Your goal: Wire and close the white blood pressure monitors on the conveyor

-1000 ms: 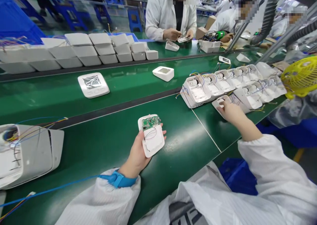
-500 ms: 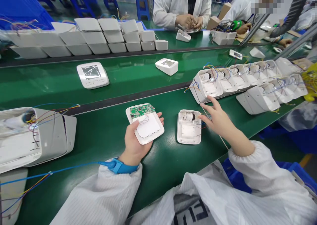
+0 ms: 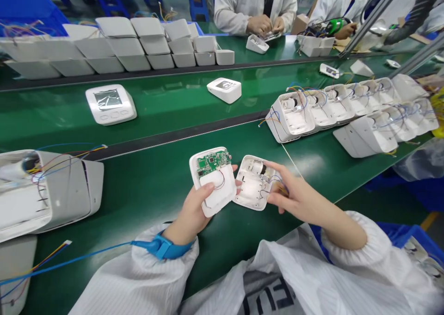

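Observation:
My left hand is closed on a white front cover, thumb on its inner side. A green circuit board sits at the cover's upper end, with thin wires lying over the white panel below. Just right of it, my right hand grips the right edge of an open white housing. That housing holds a small cylinder with a black end, and coloured wires run out toward my right fingers. The two parts are close together; the left fingertips reach the housing's left edge.
Wired housings stand nested in rows at right and in a stack at left. On the green belt lie two white monitors with screens. White casings are piled beyond. A co-worker's hands work across the line.
My right hand has closed on the housing, now tilted and nearer the cover. My left hand has moved right with the cover. The monitors on the belt have shifted left.

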Motion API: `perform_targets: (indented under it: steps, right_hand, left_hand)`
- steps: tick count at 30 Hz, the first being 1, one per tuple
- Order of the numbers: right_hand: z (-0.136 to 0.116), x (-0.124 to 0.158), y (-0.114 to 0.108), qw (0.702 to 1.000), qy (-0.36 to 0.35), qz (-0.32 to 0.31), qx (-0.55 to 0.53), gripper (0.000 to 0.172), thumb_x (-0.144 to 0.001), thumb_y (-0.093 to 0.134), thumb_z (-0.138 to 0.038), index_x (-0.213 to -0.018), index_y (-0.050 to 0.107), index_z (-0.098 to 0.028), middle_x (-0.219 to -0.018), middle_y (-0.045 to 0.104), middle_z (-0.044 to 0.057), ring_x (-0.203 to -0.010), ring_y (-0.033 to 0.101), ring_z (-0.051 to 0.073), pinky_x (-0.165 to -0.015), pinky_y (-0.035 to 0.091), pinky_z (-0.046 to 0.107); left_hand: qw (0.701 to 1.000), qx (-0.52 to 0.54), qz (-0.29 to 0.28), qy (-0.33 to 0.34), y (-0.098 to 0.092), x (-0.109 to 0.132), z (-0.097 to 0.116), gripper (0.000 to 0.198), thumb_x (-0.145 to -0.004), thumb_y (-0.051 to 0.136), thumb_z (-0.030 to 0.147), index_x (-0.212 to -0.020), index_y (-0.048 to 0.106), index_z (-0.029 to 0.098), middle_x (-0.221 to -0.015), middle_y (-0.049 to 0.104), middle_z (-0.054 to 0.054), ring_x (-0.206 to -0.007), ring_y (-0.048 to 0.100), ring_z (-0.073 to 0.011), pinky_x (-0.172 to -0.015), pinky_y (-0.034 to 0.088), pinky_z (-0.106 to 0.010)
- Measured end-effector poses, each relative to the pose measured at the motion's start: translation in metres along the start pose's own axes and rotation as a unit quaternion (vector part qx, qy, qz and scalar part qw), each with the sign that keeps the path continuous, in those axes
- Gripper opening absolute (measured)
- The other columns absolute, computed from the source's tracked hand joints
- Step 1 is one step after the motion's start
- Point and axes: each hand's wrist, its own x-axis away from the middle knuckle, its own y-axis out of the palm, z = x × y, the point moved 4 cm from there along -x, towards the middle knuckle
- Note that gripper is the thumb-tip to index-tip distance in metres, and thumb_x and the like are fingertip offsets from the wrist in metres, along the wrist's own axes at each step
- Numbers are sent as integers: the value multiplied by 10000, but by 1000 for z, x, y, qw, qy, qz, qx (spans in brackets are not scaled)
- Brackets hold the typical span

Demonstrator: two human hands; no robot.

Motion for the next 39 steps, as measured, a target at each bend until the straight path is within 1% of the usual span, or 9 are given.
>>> perform_targets:
  steps: [2, 4, 9, 14, 18, 20, 25, 34, 39]
  right_hand:
    - [-9, 11, -1, 999, -32, -5, -31, 443, -919, 655, -395, -1307, 519, -231, -723, 661, -35, -578, 627, 125, -552, 486, 242]
    - [-18, 17, -6, 995, -83, -12, -55, 222, -899, 687, -357, -1054, 634, -208, -778, 695, 5, -646, 656, 129, -595, 516, 243]
    - [-42, -12, -14, 974, -221, -39, -36, 228, -950, 621, -266, -1165, 684, -228, -914, 743, 33, -741, 700, 128, -694, 561, 252]
    - [-71, -78, -9, 944, -324, 2, 60, 80, -874, 714, -287, -905, 768, -238, -915, 702, 37, -865, 669, 157, -790, 540, 289]
    - [-64, -114, 16, 966, -247, -56, -56, 148, -828, 743, -341, -796, 715, -198, -815, 729, 25, -766, 702, 172, -701, 564, 295]
    - [-54, -120, 24, 972, -217, -28, -90, 173, -817, 749, -362, -791, 714, -195, -710, 720, 7, -620, 680, 157, -584, 543, 272]
    - [-49, -112, 21, 927, -325, 166, 86, 79, -871, 701, -214, -886, 779, -209, -822, 758, 26, -742, 692, 157, -693, 540, 274]
    - [-51, -105, 23, 883, -339, 210, 249, 174, -966, 597, -245, -855, 718, -187, -812, 738, 34, -738, 666, 159, -664, 475, 272]
    - [-47, -105, 22, 903, -299, 178, 252, 173, -972, 578, -243, -863, 704, -198, -793, 725, 24, -718, 655, 154, -656, 458, 266]
  left_hand:
    - [999, -15, 26, 28, -5, -3, 10, 586, -784, 693, 409, -1283, 633, 107, -1121, 744, -168, -997, 724, -328, -889, 596, -440]
    - [997, -31, 40, 50, -10, -6, 18, 612, -778, 700, 409, -1293, 622, 88, -1069, 756, -168, -971, 729, -308, -878, 596, -403]
    - [992, -57, 41, 104, -19, -6, 24, 593, -820, 672, 367, -1350, 587, 117, -1078, 757, -149, -971, 729, -295, -870, 590, -396]
    - [989, -71, 14, 125, -21, -4, 16, 535, -838, 668, 346, -1333, 611, 149, -1187, 726, -139, -1074, 696, -320, -941, 564, -428]
    - [983, -77, 16, 165, -22, -3, 18, 495, -818, 694, 342, -1286, 651, 185, -1328, 659, -105, -1208, 629, -327, -1049, 509, -429]
    - [981, -80, 13, 174, -21, -2, 20, 518, -807, 702, 366, -1293, 645, 195, -1352, 642, -100, -1227, 614, -334, -1079, 487, -448]
    - [981, -100, 2, 164, -20, 1, 17, 509, -802, 704, 406, -1246, 655, 162, -1202, 712, -132, -1173, 638, -357, -1045, 501, -496]
    - [989, -93, 18, 117, -18, 4, 12, 529, -769, 738, 429, -1233, 654, 189, -1201, 714, -111, -1201, 626, -366, -1046, 498, -485]
    - [990, -95, 28, 97, -13, 5, 15, 654, -738, 742, 440, -1314, 605, 160, -1196, 713, -137, -1199, 621, -387, -1011, 515, -497]
